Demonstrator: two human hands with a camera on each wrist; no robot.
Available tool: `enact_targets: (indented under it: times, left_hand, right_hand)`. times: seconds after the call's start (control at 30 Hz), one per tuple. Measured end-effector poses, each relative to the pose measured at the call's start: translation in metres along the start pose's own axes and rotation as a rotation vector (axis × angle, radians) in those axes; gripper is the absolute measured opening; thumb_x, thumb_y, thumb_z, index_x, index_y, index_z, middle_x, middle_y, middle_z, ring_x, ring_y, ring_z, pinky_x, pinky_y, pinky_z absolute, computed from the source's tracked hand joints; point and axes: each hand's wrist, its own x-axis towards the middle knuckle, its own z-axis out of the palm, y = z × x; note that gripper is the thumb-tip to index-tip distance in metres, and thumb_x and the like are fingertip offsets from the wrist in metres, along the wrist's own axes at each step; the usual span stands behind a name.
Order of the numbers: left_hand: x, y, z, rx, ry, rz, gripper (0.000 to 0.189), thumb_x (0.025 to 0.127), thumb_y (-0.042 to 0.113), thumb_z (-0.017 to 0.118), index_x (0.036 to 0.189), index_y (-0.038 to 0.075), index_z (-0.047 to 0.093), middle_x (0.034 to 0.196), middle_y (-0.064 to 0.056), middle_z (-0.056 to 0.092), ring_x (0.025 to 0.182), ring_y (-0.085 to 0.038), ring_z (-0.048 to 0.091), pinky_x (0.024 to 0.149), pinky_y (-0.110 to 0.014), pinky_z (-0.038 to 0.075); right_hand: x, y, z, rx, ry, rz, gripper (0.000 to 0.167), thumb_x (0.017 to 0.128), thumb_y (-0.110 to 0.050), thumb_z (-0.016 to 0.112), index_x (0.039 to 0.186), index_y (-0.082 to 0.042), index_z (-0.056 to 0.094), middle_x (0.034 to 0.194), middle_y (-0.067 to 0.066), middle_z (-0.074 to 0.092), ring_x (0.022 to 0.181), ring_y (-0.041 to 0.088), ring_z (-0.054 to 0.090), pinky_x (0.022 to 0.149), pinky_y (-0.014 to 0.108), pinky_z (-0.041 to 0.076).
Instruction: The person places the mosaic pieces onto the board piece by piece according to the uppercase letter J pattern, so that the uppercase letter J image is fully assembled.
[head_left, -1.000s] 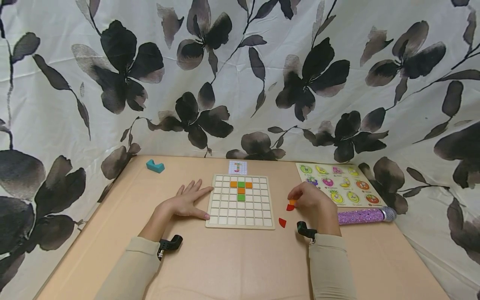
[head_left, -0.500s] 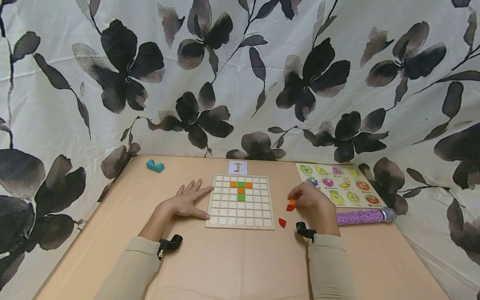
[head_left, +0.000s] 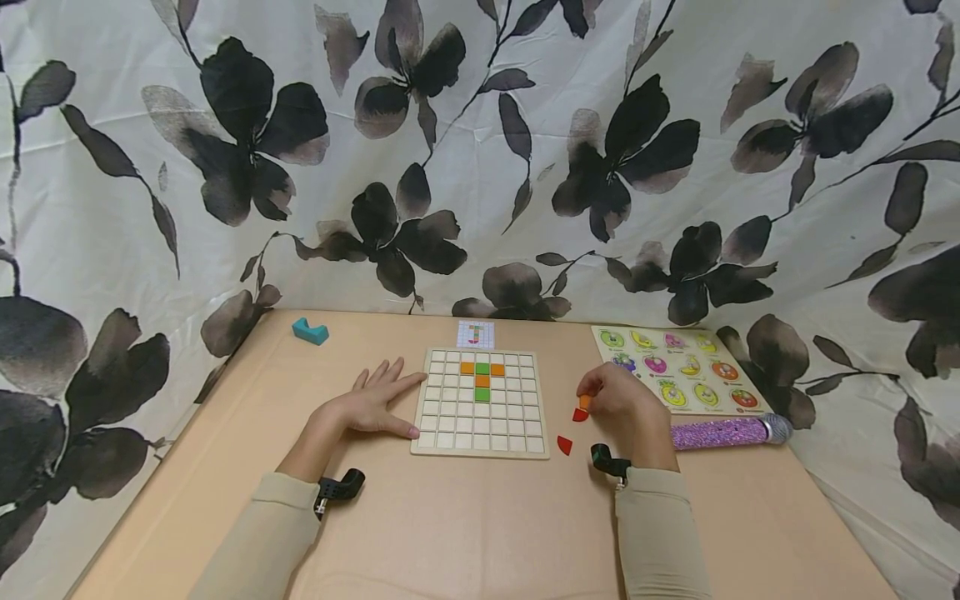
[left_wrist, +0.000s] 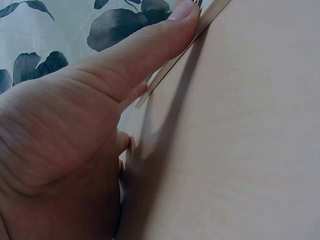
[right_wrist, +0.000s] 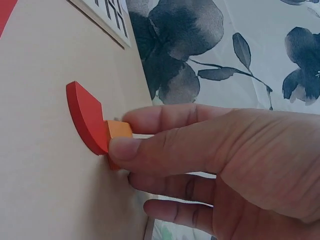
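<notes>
The person seems to be partway through laying coloured pieces on a gridded board [head_left: 491, 427], and the step in hand looks like picking up one more. The right hand [head_left: 626, 404], right of centre in the frame, pinches an orange block [right_wrist: 119, 129] between thumb and forefinger. A red curved piece [right_wrist: 85, 117] stands right up against the block, apparently touching it; whether the block is clear of the table [head_left: 465, 525] I cannot tell. A second red piece [head_left: 564, 446] lies nearer the bottom of the frame, just beside the board's right edge.

The left hand [head_left: 369, 406] lies left of centre, fingers straight and spread, gripping nothing, its thumb and forefinger at the board's left edge. Five orange and green squares [head_left: 482, 382] sit in the board's upper half, below a small patterned card [head_left: 476, 335].

If that card is the guide, the next move calls for parting the block from the red piece and squaring it over a cell.

Against the earlier head frames, hardly anything differs: the right hand has shifted a touch, while board and squares match.
</notes>
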Motion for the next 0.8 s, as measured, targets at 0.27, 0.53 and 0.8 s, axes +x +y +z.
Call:
enact_targets:
  times: [0.27,0.53,0.8]
  left_hand:
    - [-0.001,0.0,-0.001,-0.007,0.008,0.003,0.107,0.079,0.062,0.083,0.165,0.023,0.032,0.174,-0.026,0.001,0.159,-0.051,-0.006,0.122,-0.073,-0.007]
    - [-0.002,0.001,-0.001,-0.006,0.006,0.005,0.106,0.08,0.061,0.082,0.165,0.023,0.032,0.173,-0.027,0.001,0.159,-0.052,-0.007,0.123,-0.073,-0.007]
    - [0.004,-0.011,0.008,-0.053,0.043,0.042,0.111,0.074,0.074,0.079,0.164,0.029,0.033,0.173,-0.027,0.001,0.158,-0.053,-0.008,0.121,-0.074,-0.01]
  right_hand:
    - [0.003,-0.002,0.001,0.015,0.041,0.021,0.014,0.088,0.004,0.077,0.096,-0.008,0.076,0.095,0.009,0.069,0.094,0.026,0.057,0.085,0.037,0.048]
    - [0.003,-0.005,-0.002,0.053,0.069,-0.003,0.02,0.089,0.01,0.071,0.102,-0.004,0.079,0.097,0.012,0.073,0.093,0.026,0.059,0.083,0.034,0.053]
    - [0.007,-0.007,-0.004,0.078,0.113,-0.076,0.022,0.092,0.003,0.074,0.113,-0.001,0.077,0.101,0.013,0.072,0.091,0.026,0.061,0.077,0.027,0.054]
